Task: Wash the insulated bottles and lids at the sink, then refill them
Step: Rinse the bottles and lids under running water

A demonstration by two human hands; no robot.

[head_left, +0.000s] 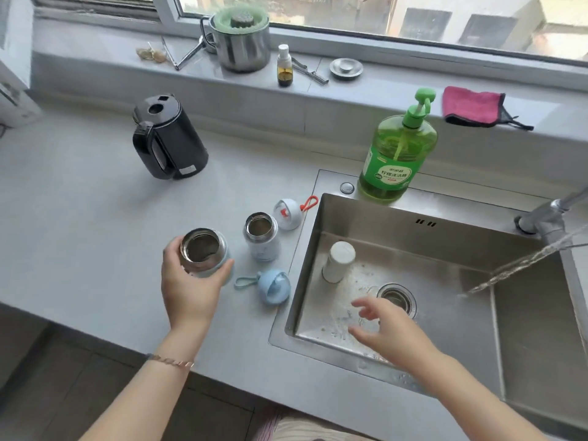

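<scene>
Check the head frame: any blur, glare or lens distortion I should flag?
Head view: daylight from the window, soft and even, no hard shadows; right hand over the sink is motion-blurred, left hand gripping the open bottle is sharp; wide-angle bows the windowsill; green fringing round the soap bottle pump.

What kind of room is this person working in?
Most likely a home kitchen: a stainless steel sink with a running tap, a green bottle of dish soap at its rim, and a black electric kettle on the grey countertop beneath a window.
</scene>
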